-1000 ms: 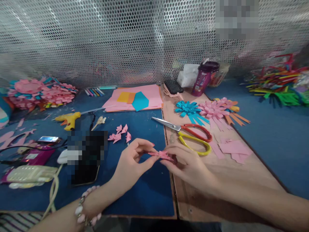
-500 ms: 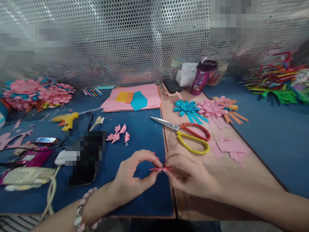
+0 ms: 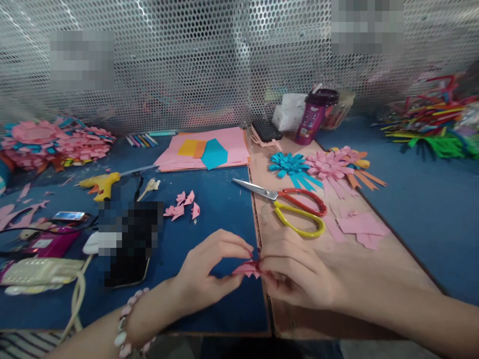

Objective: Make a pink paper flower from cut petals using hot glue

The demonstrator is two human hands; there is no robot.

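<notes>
Between my hands is a small folded pink paper piece [image 3: 248,269] with pointed tips. The thumb and fingertips of my left hand [image 3: 209,264] close on its left side in a loose ring. My right hand [image 3: 301,274] pinches the other end, which its fingers partly hide. Just beyond the right hand lie scissors [image 3: 267,191] with one red and one yellow handle, blades apart. Several folded pink paper pieces [image 3: 180,207] sit on the blue surface ahead of my left hand.
A phone [image 3: 129,249], a yellow glue gun [image 3: 105,185] and a cable [image 3: 78,299] lie left. Behind are stacked coloured sheets [image 3: 172,157], a purple cup [image 3: 312,119] and a blue paper flower [image 3: 288,164]. Pink scraps [image 3: 361,227] lie right; a perforated metal panel [image 3: 187,65] stands at the back.
The pink paper has turned in my fingers: it was a thin, spread strip and now shows a broader face with points downward. My right fingers have curled closer around it.
</notes>
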